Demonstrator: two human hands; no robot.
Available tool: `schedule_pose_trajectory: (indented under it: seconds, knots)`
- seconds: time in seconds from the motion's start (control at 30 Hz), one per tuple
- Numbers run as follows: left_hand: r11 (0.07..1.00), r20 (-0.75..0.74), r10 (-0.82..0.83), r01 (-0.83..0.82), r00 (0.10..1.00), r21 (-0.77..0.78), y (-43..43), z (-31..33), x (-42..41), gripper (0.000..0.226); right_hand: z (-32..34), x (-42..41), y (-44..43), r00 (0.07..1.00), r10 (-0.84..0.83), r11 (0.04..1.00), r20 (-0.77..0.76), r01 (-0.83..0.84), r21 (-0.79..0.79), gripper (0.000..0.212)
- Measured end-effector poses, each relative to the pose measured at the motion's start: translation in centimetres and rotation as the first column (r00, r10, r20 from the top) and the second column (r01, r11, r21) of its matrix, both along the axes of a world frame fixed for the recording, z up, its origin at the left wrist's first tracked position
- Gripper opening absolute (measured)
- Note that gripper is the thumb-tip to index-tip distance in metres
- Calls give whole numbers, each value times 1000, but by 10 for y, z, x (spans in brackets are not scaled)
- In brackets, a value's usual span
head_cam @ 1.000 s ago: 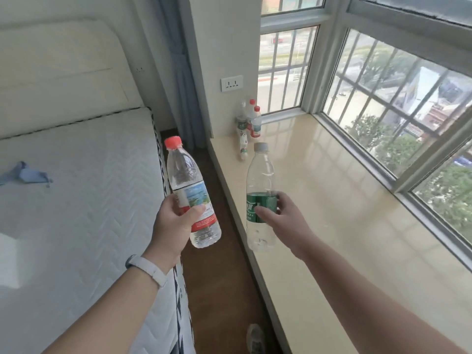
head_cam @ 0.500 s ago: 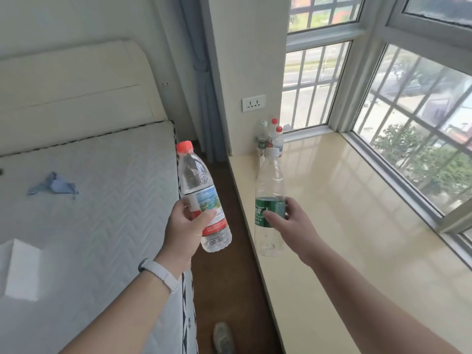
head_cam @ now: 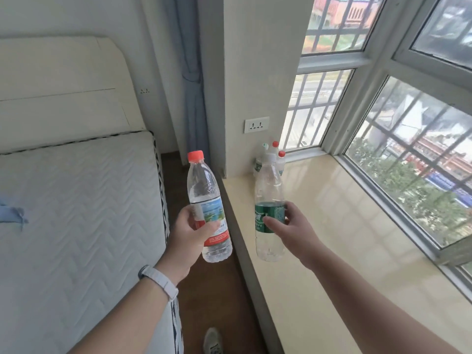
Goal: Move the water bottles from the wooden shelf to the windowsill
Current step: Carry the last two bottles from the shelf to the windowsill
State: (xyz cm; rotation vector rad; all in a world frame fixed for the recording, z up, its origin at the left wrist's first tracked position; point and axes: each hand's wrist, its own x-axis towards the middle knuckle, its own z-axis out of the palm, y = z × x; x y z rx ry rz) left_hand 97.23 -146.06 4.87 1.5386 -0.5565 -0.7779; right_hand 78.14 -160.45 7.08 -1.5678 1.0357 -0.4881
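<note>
The left hand (head_cam: 190, 232) is wrapped around the label of a red-capped bottle (head_cam: 208, 208), thumb across the front, and holds it in the air over the strip of floor (head_cam: 204, 297) between the bed (head_cam: 76, 200) and the sill (head_cam: 344, 238). The right hand (head_cam: 288, 227) is closed on the green band of a green-label bottle (head_cam: 269, 210), thumb and fingers pinching from either side. That bottle hangs over the sill's near edge; whether its base touches the sill I cannot tell for sure, though it looks just clear.

Both bottles stand cap up, long axis near vertical. The red-capped one leans a little, its cap tipped toward the bed; the green-label one is closer to plumb. At the sill's far left corner, against the wall under the socket (head_cam: 256, 124), a cluster of bottles (head_cam: 274, 159) already stands upright, partly hidden behind the green-label bottle.

The risks, as I judge them: the green-label bottle looks nearly empty, so it is light and top-heavy. Set down too close to the edge or released with any tilt, it could tip and roll to the floor. Pushed into the corner too quickly, either bottle could knock the cluster over like skittles, since those stand close together. The red-capped bottle carries more water and is held off the sill, so a loose grip there would drop it on the floor.
</note>
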Motion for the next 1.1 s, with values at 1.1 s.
schedule_pose_trajectory:
  seconds: [1.1]
  knots:
    - [955, 35, -199, 186, 979, 230, -222, -33, 139, 41, -70, 130, -208, 990, -136, 986, 35, 132, 107, 31]
